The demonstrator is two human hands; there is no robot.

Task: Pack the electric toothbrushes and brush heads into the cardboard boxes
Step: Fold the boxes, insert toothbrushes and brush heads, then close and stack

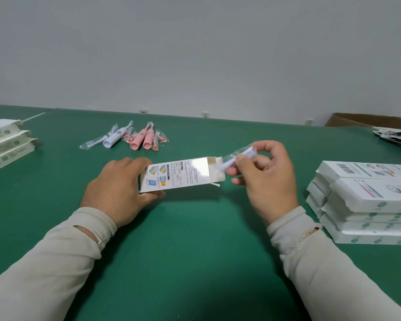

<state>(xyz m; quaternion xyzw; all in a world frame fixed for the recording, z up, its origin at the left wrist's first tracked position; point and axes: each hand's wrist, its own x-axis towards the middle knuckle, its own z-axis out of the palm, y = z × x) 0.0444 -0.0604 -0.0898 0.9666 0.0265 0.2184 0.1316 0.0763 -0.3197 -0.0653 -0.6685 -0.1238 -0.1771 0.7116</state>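
A white printed cardboard box (181,173) lies on its side on the green table, its right end open with flaps spread. My left hand (118,181) grips the box's left end. My right hand (264,174) pinches a brush head in a clear plastic sleeve (237,156), whose lower tip sits at the box's open mouth. Farther back lie a white electric toothbrush (115,136), two pink toothbrushes (142,137) and several bagged brush heads (159,139).
A stack of white boxes (366,205) stands at the right, close to my right forearm. More white boxes (7,144) lie at the left edge. A brown carton (357,120) and a pile of leaflets (396,135) sit at the far right. A wall stands behind the table.
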